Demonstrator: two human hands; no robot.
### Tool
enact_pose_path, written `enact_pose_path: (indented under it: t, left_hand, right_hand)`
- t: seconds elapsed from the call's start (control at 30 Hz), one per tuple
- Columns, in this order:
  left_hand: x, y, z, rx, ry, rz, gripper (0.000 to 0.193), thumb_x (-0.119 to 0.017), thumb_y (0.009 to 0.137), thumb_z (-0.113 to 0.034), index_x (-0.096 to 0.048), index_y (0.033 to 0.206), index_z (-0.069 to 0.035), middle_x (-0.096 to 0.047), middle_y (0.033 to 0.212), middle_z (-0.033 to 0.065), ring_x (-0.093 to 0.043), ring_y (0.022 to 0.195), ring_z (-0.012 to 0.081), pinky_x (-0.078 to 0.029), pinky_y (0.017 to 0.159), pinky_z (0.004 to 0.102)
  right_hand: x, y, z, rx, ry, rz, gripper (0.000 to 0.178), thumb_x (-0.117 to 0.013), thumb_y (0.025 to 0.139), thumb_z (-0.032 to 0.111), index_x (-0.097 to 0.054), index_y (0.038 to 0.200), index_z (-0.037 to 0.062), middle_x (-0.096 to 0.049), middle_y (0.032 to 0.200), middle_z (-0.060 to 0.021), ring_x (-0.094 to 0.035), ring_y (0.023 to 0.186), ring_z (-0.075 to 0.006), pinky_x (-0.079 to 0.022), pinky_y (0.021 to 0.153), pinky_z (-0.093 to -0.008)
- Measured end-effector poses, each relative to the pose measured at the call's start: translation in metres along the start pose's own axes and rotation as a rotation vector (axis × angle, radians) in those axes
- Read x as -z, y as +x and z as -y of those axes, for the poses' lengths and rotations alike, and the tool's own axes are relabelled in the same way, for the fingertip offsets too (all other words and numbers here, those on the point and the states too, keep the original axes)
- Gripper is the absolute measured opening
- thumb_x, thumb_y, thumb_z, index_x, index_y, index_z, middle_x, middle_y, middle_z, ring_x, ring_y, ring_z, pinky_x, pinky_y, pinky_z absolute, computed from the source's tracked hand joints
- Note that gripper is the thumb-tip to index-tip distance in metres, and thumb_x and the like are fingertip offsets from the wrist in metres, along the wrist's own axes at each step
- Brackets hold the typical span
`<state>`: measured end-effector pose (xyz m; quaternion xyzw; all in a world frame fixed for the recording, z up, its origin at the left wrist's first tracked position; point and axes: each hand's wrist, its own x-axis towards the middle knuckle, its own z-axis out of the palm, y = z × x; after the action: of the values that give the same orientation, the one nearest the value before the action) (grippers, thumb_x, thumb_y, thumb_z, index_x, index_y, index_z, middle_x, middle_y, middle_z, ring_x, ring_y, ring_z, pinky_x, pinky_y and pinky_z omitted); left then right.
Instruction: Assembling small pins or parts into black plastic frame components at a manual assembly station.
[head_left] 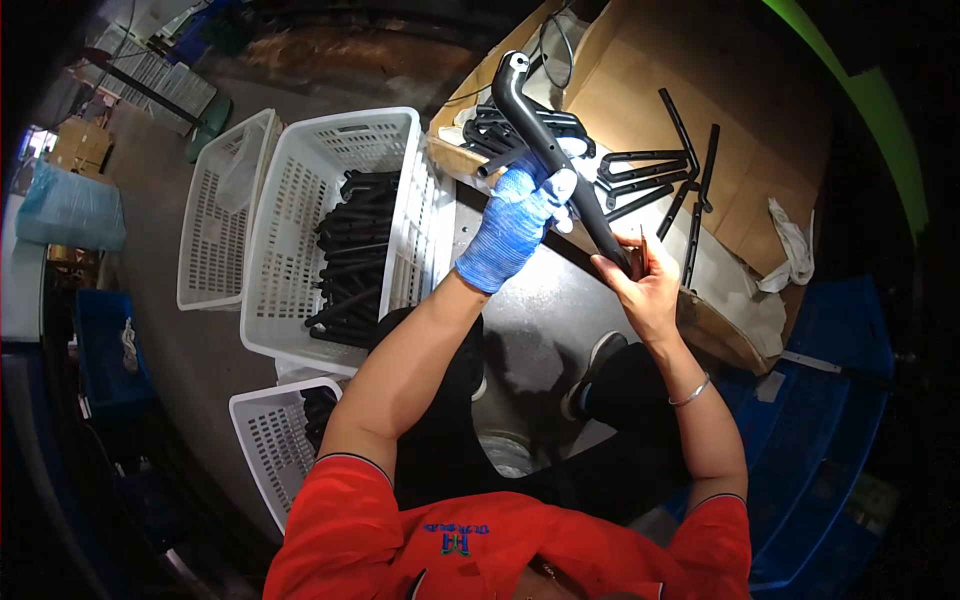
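A black bent metal tube (pixel 540 140) slants across the middle of the view, with a bare silvery spot at its curved upper end and small holes along its side. My left hand (pixel 512 222), in a blue knitted glove with white fingertips, is closed around its middle. At the tube's lower end is my bare right hand (pixel 648 290), thumb and fingers pinched together. A thin dark stick-like thing (pixel 643 250) shows between those fingers; its exact kind is unclear. Behind the tube, more black bent tubes (pixel 650 170) lie in a large open cardboard box (pixel 720 60).
To the left stands a white slatted plastic crate (pixel 262 270) holding a pile of black tubes (pixel 352 250). Another white crate (pixel 205 215) is beyond it, and a smaller one (pixel 270 440) is nearer me. A blue bin (pixel 800 430) is at the right, beside the box.
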<state>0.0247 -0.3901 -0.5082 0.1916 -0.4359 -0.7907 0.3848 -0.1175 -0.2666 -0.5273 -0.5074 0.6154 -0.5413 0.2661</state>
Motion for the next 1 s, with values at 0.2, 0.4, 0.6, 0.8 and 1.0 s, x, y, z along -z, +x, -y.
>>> enact_pose_path:
  t: [0.2, 0.4, 0.6, 0.8, 1.0]
  left_hand:
    - [0.000, -0.001, -0.002, 0.001, -0.006, 0.000, 0.030, -0.051, 0.093, -0.014, -0.046, 0.121, -0.005, -0.059, 0.094, 0.0062, -0.050, 0.063, 0.0049, -0.046, 0.056, 0.0173]
    - [0.003, 0.000, 0.002, -0.003, 0.021, 0.009, 0.028, -0.047, 0.095, -0.015, -0.045, 0.121, -0.005, -0.059, 0.101, 0.0076, -0.051, 0.065, 0.0051, -0.045, 0.058, 0.0174]
    - [0.006, 0.000, 0.005, -0.015, 0.039, 0.021, 0.028, -0.046, 0.095, -0.016, -0.044, 0.121, -0.005, -0.059, 0.103, 0.0081, -0.051, 0.066, 0.0047, -0.044, 0.058, 0.0172]
    - [0.008, 0.000, 0.004, -0.010, 0.082, 0.021, 0.027, -0.043, 0.097, -0.016, -0.042, 0.122, -0.005, -0.059, 0.106, 0.0090, -0.051, 0.065, 0.0045, -0.044, 0.057, 0.0164]
    - [-0.001, -0.001, 0.002, -0.073, 0.207, -0.006, 0.030, -0.051, 0.093, -0.017, -0.046, 0.119, -0.003, -0.060, 0.104, 0.0068, -0.055, 0.069, 0.0053, -0.046, 0.059, 0.0157]
  right_hand:
    - [-0.001, 0.001, -0.006, 0.019, 0.006, -0.017, 0.030, -0.071, 0.075, -0.002, -0.058, 0.102, -0.0042, -0.057, 0.080, 0.0009, -0.052, 0.070, -0.0041, -0.042, 0.063, -0.0175]
    - [-0.001, 0.002, -0.006, 0.024, 0.011, -0.027, 0.030, -0.071, 0.075, -0.004, -0.058, 0.102, -0.0049, -0.057, 0.081, 0.0004, -0.051, 0.070, -0.0037, -0.041, 0.062, -0.0168]
    - [-0.003, 0.002, -0.002, 0.064, -0.017, -0.069, 0.030, -0.070, 0.075, -0.005, -0.058, 0.102, -0.0043, -0.055, 0.077, 0.0019, -0.047, 0.066, -0.0029, -0.039, 0.060, -0.0162]
    - [0.004, 0.004, 0.003, -0.030, -0.089, 0.036, 0.027, -0.069, 0.077, -0.001, -0.059, 0.101, -0.0032, -0.051, 0.066, 0.0060, -0.043, 0.058, -0.0013, -0.032, 0.052, -0.0155]
    - [0.002, 0.000, -0.001, -0.028, -0.111, 0.038, 0.027, -0.067, 0.077, -0.001, -0.059, 0.102, -0.0037, -0.055, 0.072, 0.0028, -0.045, 0.060, -0.0014, -0.035, 0.053, -0.0166]
